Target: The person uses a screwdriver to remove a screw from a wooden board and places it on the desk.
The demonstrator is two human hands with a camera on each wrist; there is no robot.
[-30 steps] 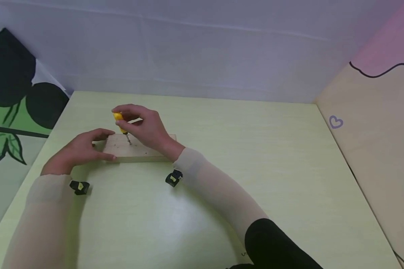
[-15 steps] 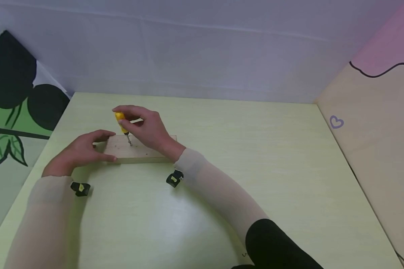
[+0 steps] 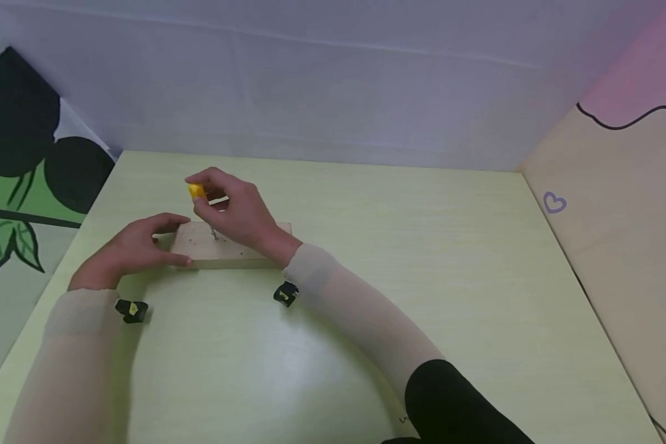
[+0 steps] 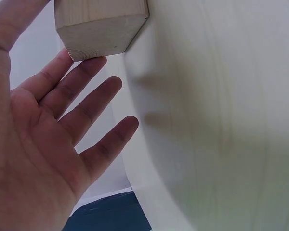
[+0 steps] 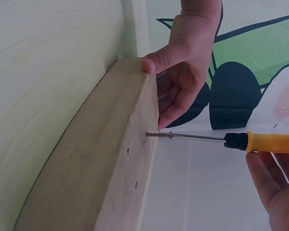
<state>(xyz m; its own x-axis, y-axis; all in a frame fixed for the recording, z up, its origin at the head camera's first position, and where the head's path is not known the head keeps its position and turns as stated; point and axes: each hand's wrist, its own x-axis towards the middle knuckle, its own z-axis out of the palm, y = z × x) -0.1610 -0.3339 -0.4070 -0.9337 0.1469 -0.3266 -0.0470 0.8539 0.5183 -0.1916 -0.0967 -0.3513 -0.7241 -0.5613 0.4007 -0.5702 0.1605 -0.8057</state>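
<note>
A thick pale wooden board [image 3: 200,248] lies flat on the table at left of centre in the head view. My left hand [image 3: 129,251] holds its left end, thumb on the near edge and fingers at the far side. My right hand [image 3: 241,213] grips a yellow-handled screwdriver [image 3: 197,190] above the board; the fingers hide the lower handle. In the right wrist view, the screwdriver's metal shaft meets the head of a screw [image 5: 160,135], whose point is in the board's top face, with much thread exposed. The left wrist view shows the board's end [image 4: 103,36] between thumb and fingertips.
The pale table [image 3: 394,296] reaches to a white cloth backdrop [image 3: 333,92]. A painted panel [image 3: 16,179] rises at the left, and a wooden side wall [image 3: 616,246] with a drawn heart at the right. Small dark holes or marks dot the board.
My right hand's fingers and thumb have shifted on the screwdriver handle, covering more of its lower part. The left hand and the board have stayed in place.
</note>
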